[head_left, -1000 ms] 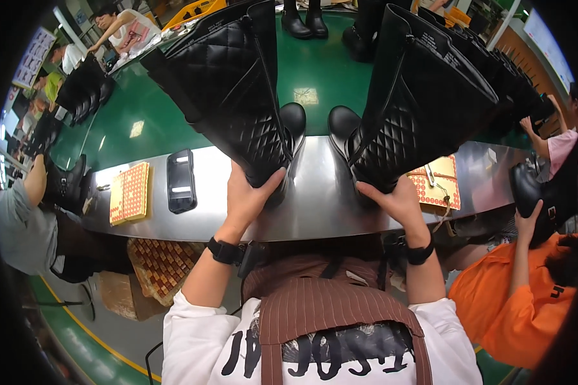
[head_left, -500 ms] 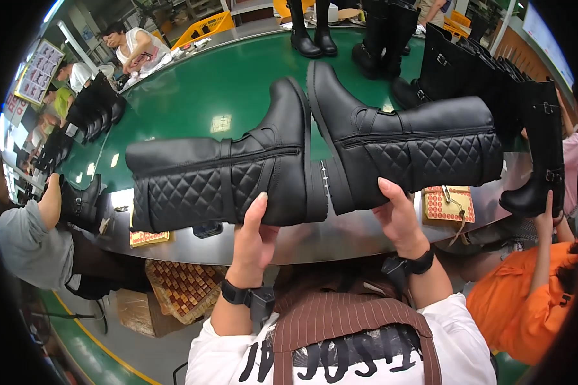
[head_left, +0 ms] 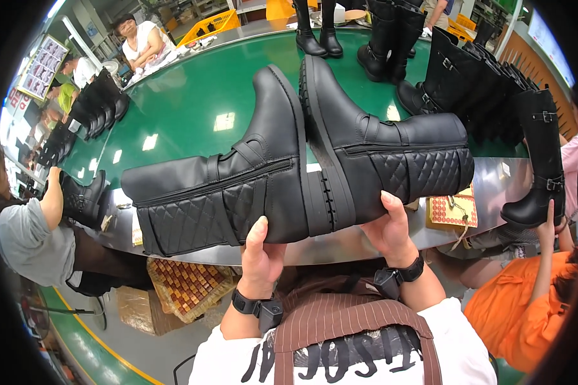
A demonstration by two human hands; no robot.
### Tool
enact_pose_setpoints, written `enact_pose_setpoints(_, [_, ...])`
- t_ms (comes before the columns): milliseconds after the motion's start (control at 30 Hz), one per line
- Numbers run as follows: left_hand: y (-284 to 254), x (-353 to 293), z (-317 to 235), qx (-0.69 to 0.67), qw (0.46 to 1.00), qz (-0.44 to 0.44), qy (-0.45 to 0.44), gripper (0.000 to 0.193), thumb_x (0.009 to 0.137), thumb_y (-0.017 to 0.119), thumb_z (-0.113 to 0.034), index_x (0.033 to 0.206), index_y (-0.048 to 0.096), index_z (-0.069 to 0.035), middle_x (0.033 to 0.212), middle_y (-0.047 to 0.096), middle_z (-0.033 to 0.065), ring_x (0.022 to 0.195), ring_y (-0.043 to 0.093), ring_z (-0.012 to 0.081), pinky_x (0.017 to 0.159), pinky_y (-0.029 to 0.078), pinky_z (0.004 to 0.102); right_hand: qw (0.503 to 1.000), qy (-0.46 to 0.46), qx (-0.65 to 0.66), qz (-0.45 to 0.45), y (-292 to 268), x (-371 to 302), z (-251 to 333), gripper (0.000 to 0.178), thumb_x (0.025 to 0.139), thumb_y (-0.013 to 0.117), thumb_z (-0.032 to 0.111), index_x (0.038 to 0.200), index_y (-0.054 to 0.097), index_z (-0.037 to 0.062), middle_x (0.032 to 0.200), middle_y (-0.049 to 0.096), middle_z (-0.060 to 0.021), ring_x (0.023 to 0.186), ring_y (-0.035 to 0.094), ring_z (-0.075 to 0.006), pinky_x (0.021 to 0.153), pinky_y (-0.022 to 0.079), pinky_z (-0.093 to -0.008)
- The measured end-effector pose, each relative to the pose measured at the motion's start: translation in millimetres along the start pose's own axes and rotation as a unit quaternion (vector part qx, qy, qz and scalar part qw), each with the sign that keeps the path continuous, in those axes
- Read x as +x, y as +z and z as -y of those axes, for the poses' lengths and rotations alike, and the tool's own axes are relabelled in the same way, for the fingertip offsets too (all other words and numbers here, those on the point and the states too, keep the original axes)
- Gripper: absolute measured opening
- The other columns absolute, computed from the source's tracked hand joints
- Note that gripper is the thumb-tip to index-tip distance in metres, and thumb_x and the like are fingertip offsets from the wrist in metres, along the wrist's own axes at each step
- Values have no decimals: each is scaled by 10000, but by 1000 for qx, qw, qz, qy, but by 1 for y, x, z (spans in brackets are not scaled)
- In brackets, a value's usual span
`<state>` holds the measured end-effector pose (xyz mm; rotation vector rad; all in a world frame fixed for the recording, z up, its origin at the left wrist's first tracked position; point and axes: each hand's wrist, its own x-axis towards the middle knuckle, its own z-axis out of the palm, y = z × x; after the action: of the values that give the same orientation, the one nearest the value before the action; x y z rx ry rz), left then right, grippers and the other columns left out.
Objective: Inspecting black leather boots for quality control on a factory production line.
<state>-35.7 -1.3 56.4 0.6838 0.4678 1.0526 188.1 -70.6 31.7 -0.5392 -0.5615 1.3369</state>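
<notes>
Two tall black boots with quilted shafts and side zips lie sideways in my hands, their soles together in the middle. My left hand [head_left: 262, 260] grips the left boot [head_left: 237, 186] near the heel, thumb on the upper. The shaft of that boot points left. Around the heel of the right boot [head_left: 392, 151] my right hand [head_left: 388, 228] is closed, thumb on the near side and fingers hidden underneath. Its shaft points right. Both toes point away from me, over the green work surface [head_left: 173, 122].
Beyond a metal edge, several black boots [head_left: 437, 77] stand at the far right, others [head_left: 99, 102] at the left. At right, a person in orange [head_left: 526, 314] holds a boot [head_left: 539, 160]. A grey-sleeved person [head_left: 29, 237] is at left. A patterned yellow pad [head_left: 453, 212] lies nearby.
The boots have tilted and come closer to me, with the soles now slightly turned so the right boot's tread shows. The right boot's shaft has swung inward.
</notes>
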Motion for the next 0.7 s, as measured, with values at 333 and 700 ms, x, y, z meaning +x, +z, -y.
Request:
enact_pose_setpoints(333, [-2, -7, 2, -4, 1000, 29, -9, 502, 891, 586, -334, 1258, 550, 6, 1260, 603, 107, 1170, 570, 242, 1029, 431, 398, 998, -21, 37, 35, -1, -7, 0, 451, 926, 508, 303, 1219, 582, -31, 1241, 613, -111, 1171, 555, -229, 1041, 387, -376])
enact_pose_setpoints(700, [-1, -5, 3, -15, 1000, 17, -5, 531, 883, 590, -324, 1281, 529, 21, 1282, 587, 124, 1193, 555, 253, 1045, 418, 406, 1000, -12, 5, 21, -2, -8, -3, 541, 905, 526, 383, 1273, 545, -13, 1293, 587, -111, 1192, 548, -250, 1041, 392, -402])
